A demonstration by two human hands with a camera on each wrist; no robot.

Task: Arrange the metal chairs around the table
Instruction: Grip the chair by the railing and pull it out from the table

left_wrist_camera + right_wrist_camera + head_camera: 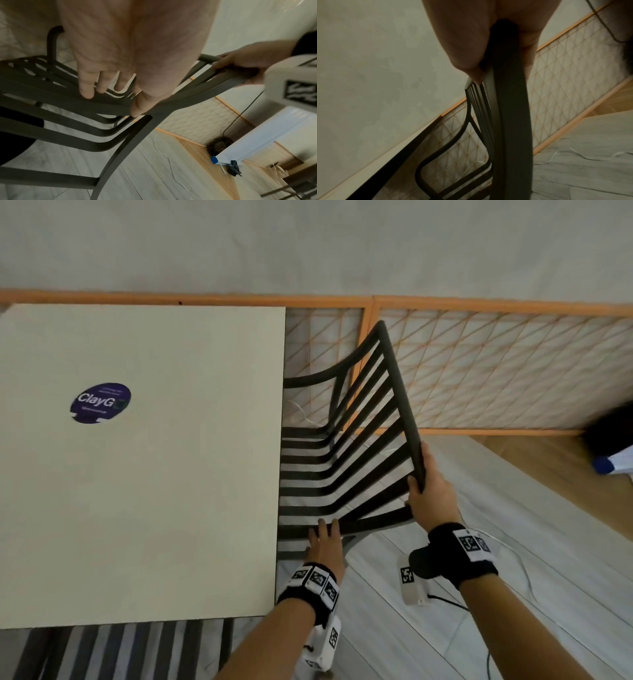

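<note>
A black metal slatted chair [399, 392] stands at the right edge of the cream square table [154, 491], its seat partly under the top. My right hand [431, 494] grips the near end of the backrest's top rail [510, 121], thumb on one side and fingers on the other. My left hand [325, 542] holds the seat's near side, where the slats [51, 134] bend up into the back; the fingers [85, 88] hook into a gap and the thumb presses the outer slat. A second slatted chair [120, 652] shows under the table's near edge.
An orange-framed lattice panel [496, 364] runs along the wall behind the chair. A thin white cable [171, 169] lies on the pale floor. To the right are a black cable coil [217, 144] and a white roll with a blue cap [613, 463].
</note>
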